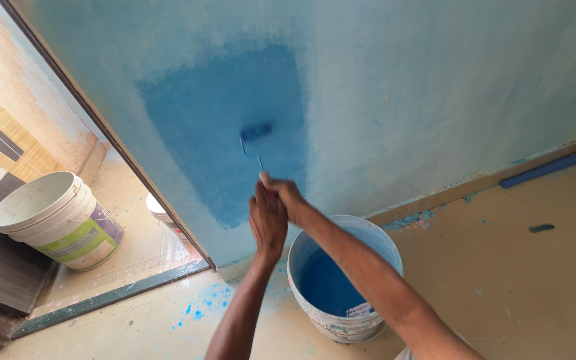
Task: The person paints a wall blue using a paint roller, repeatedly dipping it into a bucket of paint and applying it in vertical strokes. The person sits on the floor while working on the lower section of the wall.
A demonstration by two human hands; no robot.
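Pale blue wall (435,80) fills most of the view, chalky and uneven, and right in the middle of it sits a darker, wetter-looking blue patch (221,127), roughly rectangular with ragged edges. Below, the tan floor (515,280) runs off to the right, flecked with blue drips near the wall's corner. At the wall's left edge a dark door frame (101,127) slants down, and beyond it lies a paler landing and a strip of dark tread.

Out there on the landing, a big white bucket (58,220) with a green and purple label, well apart from the action. Closer in, a white paint bucket (341,273) stands on the floor just beside the wall, blue paint pooled in its bottom, right beneath the right forearm.

And here are the hands, both up together. Left hand (267,223) is closed in a fist around the roller's handle, back of the hand to the camera. Right hand (287,197) is wrapped just above and behind it, fingers curled tight, the two hands touching. From their grip a thin metal stem rises to the small paint roller (256,131), blue sleeve lying flat against the dark patch, slightly tilted.

Far right, a blue rod (541,171) lies along the skirting.
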